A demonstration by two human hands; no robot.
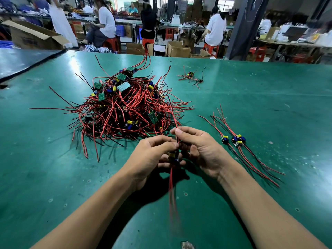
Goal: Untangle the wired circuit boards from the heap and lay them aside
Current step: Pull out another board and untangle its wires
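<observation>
Nearest the camera, blurred thin red and black leads [171, 186] hang down over the worn green table [53, 177] from a small wired circuit board [173, 156] with a yellow capacitor, held just above the surface between the two hands. The left hand [152, 155] has its grip closed round this board, fingers curled under it and thumb on top. The right hand [201, 151] has its grip pinched together, thumb against forefinger, on a red wire [173, 115] just above the board; that wire runs up and away into the near edge of the heap. To the right of the hands, well apart from the heap, three laid-aside boards [233, 140] with blue and yellow parts lie close together on the table, their red and black leads stretched out roughly parallel in front and behind. Beyond the hands sits the tangled heap of red and black wires and small green boards [124, 106], loose ends sticking out on all sides. Farther back to the right lies a small separate tangle of wired boards [191, 77]. Past the table's far edge stand open cardboard boxes [177, 49] and seated people on red stools [211, 48].
</observation>
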